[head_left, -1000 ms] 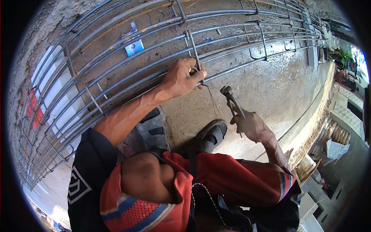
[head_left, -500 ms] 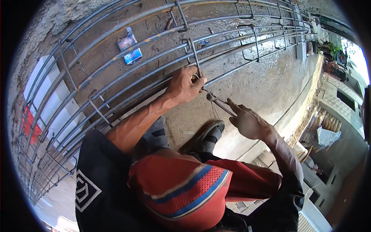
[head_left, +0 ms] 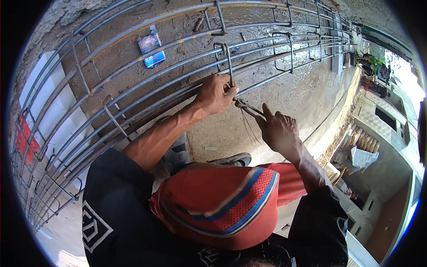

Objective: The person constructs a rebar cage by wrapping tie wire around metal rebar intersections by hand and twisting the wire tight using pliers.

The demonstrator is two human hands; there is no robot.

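My left hand [head_left: 217,95] is closed around a bent metal stirrup [head_left: 229,66], where it meets the lowest bar of a long rebar cage [head_left: 271,79]. In my right hand [head_left: 280,133] is a pair of pincers [head_left: 251,110], its handles under the curled fingers and the index finger stretched out. The jaws lie against the corner of the cage, just right of my left fingertips. From the jaws hangs a loop of thin tie wire [head_left: 249,131]. What exactly the jaws bite on is too small to tell.
The cage runs across the view above wet concrete ground [head_left: 307,82]. A blue and white packet [head_left: 151,46] lies behind the bars. White blocks [head_left: 53,98] and a red object [head_left: 26,140] are at left. A sandal [head_left: 233,159] and red striped cloth [head_left: 218,204] are below.
My right hand and the pincers have swung a little left and up, so the handles stand steeper. My left hand keeps its hold. The view has shifted slightly.
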